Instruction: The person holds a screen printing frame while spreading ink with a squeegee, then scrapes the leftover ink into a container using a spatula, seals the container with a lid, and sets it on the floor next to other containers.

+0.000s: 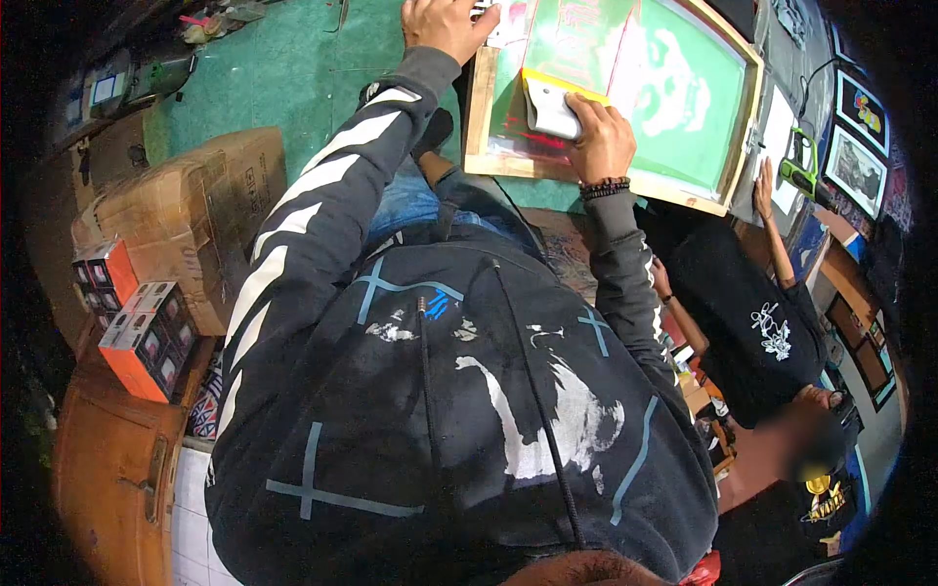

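Note:
My right hand is closed around a squeegee with a white handle and a yellow edge. The squeegee rests on the mesh of a wooden-framed printing screen, near the frame's lower left. Red ink marks and pale shapes show on the green mesh. Up at the image's top edge, my left hand is curled by the frame's upper left corner, its thumb against a white piece with dark marks. The fingertips are cut off or hidden, so what this hand grips is unclear.
A green work surface lies under the screen. To the left stand a cardboard box and small orange-black boxes. At right, another person in black reaches one hand toward a green-handled tool. Framed pictures lie beyond.

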Available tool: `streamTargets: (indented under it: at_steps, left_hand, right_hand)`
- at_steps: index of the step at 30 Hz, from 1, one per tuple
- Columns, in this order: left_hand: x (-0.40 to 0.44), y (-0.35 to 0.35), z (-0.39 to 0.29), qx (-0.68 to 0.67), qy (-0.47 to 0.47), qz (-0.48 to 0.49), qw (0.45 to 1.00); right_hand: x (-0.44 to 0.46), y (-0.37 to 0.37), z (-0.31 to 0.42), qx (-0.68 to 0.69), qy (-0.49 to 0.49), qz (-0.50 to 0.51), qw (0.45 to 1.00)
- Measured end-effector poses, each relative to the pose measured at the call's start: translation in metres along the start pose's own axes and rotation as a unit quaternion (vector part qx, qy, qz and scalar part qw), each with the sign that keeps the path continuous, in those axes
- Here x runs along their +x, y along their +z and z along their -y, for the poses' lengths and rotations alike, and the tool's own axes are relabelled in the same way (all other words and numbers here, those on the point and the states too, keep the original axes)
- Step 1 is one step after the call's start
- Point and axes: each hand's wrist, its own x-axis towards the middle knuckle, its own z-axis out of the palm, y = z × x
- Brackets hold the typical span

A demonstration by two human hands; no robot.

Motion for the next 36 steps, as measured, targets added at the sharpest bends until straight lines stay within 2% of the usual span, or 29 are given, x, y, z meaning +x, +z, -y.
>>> streamTargets:
  at_steps: [8,22,26,29,30,32,33,36]
  left_hand:
    - [-0.001,0.001,-0.001,0.002,-0.005,0.0,1.0]
    - [-0.001,-0.004,-0.002,-0.007,-0.021,0.018,1.0]
    - [-0.001,-0.003,0.0,0.004,-0.011,-0.013,1.0]
    - [0.0,-0.006,-0.002,-0.015,-0.021,0.01,1.0]
    - [-0.002,0.002,0.003,-0.014,-0.022,-0.003,1.0]
    - [-0.007,0.022,0.018,0.032,0.028,-0.062,0.997]
    - [-0.007,0.02,0.017,0.026,0.016,-0.044,0.999]
    - [-0.007,0.022,0.018,0.01,0.019,-0.061,0.998]
  right_hand:
    - [-0.024,-0.019,0.011,0.015,0.013,0.069,0.997]
    - [-0.046,-0.029,0.016,0.022,0.004,0.109,0.994]
    - [-0.04,-0.035,0.018,0.025,-0.016,0.114,0.993]
    - [-0.012,-0.048,0.008,0.038,-0.022,0.2,0.979]
    - [0.006,-0.05,-0.001,0.032,-0.031,0.193,0.98]
    - [0.047,-0.051,-0.032,0.068,0.023,0.305,0.95]
    - [0.067,-0.043,-0.053,0.087,-0.016,0.279,0.956]
    - [0.149,-0.055,-0.074,0.033,0.015,0.264,0.964]
